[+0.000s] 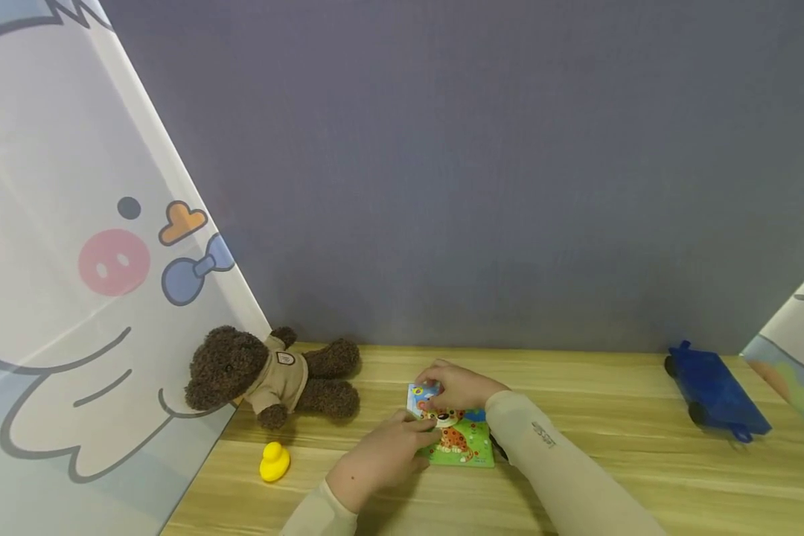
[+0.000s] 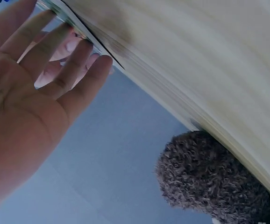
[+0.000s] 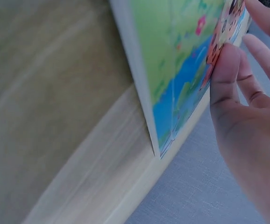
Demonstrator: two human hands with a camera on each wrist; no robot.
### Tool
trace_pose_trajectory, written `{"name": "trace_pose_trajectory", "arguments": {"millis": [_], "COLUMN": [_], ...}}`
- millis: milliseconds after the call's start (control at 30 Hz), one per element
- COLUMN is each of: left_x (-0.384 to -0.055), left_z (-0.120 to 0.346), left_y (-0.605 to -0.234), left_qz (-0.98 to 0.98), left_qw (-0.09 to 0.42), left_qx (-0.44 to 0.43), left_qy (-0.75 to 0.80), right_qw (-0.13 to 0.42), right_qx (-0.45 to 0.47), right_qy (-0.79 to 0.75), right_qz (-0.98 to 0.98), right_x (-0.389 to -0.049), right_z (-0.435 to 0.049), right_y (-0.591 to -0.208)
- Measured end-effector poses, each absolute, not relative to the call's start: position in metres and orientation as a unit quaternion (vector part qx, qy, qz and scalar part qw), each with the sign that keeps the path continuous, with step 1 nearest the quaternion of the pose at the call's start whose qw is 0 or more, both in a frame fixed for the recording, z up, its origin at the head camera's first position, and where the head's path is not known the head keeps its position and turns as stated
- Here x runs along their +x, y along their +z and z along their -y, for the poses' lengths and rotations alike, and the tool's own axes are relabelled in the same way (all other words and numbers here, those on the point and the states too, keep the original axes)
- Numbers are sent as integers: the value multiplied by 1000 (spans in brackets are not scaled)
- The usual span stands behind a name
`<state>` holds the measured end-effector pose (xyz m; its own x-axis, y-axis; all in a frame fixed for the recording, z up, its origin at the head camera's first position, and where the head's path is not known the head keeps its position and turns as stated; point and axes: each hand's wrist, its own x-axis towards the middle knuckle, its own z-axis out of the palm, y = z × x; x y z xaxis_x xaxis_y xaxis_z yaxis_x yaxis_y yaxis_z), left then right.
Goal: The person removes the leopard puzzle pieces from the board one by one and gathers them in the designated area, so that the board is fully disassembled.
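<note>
A flat jigsaw puzzle board (image 1: 465, 452) with a spotted cartoon leopard on green and blue lies on the wooden table. In the right wrist view, fine seams cross the picture of the puzzle board (image 3: 181, 70). My left hand (image 1: 390, 455) reaches over its left edge with fingers stretched out, fingertips on the picture. The left wrist view shows the same hand (image 2: 37, 88), palm bare and fingers nearly straight. From the right, my right hand (image 1: 462, 387) spans the board's upper left, thumb and fingertips on its surface. Its thumb (image 3: 226, 70) touches the leopard's spotted part.
A brown teddy bear (image 1: 284, 376) in a beige shirt lies at the back left. A yellow rubber duck (image 1: 275, 461) stands in front of it. At the far right is a blue toy cart (image 1: 718, 391) with dark wheels. A grey panel (image 1: 442, 186) rises behind the table.
</note>
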<state>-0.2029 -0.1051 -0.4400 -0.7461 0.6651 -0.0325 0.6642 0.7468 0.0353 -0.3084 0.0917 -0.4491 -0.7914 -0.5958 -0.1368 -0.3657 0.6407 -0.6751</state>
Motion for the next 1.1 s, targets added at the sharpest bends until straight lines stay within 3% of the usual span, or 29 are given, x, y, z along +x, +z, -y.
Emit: {"name": "trace_pose_trajectory", "arguments": {"millis": [600, 1100], "left_x": [-198, -197], "left_z": [114, 113], "left_y": [-436, -440], "left_qz": [-945, -946], "left_qw": [93, 97], "left_qx": [313, 307], "left_qy": [32, 37], "right_qw": [179, 194], "right_qx": [-263, -256], "right_qy": [-316, -309], "right_qz": [-894, -895], "right_x": [-320, -322], "right_z": [-90, -88], "right_y": [-454, -452]}}
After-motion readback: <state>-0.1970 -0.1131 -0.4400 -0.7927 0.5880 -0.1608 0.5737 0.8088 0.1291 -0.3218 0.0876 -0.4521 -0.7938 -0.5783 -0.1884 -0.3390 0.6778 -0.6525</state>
